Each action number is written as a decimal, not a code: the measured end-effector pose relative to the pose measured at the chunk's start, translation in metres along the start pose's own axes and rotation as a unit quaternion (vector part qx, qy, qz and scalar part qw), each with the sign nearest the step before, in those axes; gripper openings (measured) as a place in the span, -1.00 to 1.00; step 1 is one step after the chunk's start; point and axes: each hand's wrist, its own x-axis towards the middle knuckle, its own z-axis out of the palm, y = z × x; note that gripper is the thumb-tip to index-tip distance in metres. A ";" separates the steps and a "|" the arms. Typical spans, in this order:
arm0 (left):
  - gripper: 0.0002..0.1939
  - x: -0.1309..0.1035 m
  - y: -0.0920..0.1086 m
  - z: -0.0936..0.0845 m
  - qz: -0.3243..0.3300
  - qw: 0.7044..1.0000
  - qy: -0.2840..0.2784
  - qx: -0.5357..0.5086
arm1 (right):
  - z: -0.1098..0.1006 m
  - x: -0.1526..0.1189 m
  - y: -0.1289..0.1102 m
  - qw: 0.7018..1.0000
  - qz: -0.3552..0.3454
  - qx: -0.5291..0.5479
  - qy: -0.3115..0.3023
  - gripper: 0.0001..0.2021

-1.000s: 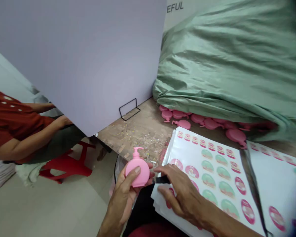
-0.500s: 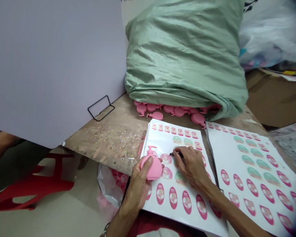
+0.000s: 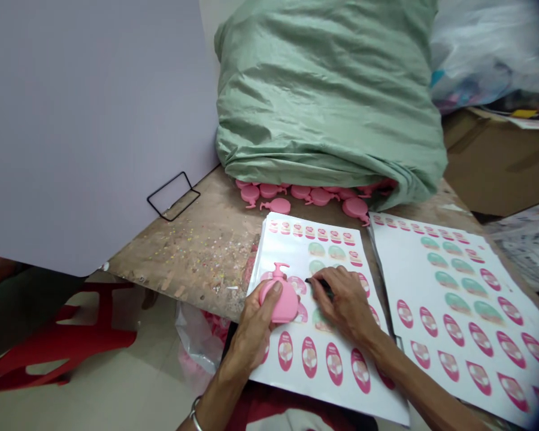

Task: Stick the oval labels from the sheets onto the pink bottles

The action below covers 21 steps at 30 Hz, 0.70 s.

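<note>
My left hand [image 3: 250,335] is closed round a small pink pump bottle [image 3: 284,302], its nozzle upward, above the left part of a stack of sticker sheets [image 3: 285,254]. My right hand [image 3: 348,305] rests on the same stack, fingers pinched on a small black tool [image 3: 325,287] that is mostly hidden. The tool's tip lies beside a round pink sticker [image 3: 298,284]. Pink and green stickers are spread over the sheet, and the bottle covers some of them.
A second sticker sheet [image 3: 399,269] lies to the right. Behind, a green sack [image 3: 327,102] spills several pink bottles [image 3: 275,206]. A grey panel [image 3: 85,131] and black wire stand [image 3: 173,196] are at left. Below are a red stool [image 3: 90,344] and a plastic bag [image 3: 197,338].
The view has shifted slightly. The pink bottle has moved a little right over the sheet, closer to my right hand. Both hands keep their holds.
</note>
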 end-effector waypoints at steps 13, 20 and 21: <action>-0.55 0.003 -0.003 -0.004 0.002 1.000 -0.018 0.005 | 0.005 0.001 0.000 0.997 0.000 0.026 0.070 -0.84; -0.58 0.002 -0.005 -0.003 0.013 1.000 -0.006 -0.006 | -0.001 0.004 -0.005 0.972 0.131 0.193 0.007 -0.79; -0.58 0.002 -0.005 -0.003 0.014 1.000 -0.005 -0.007 | -0.004 0.006 -0.006 0.965 0.153 0.214 -0.009 -0.77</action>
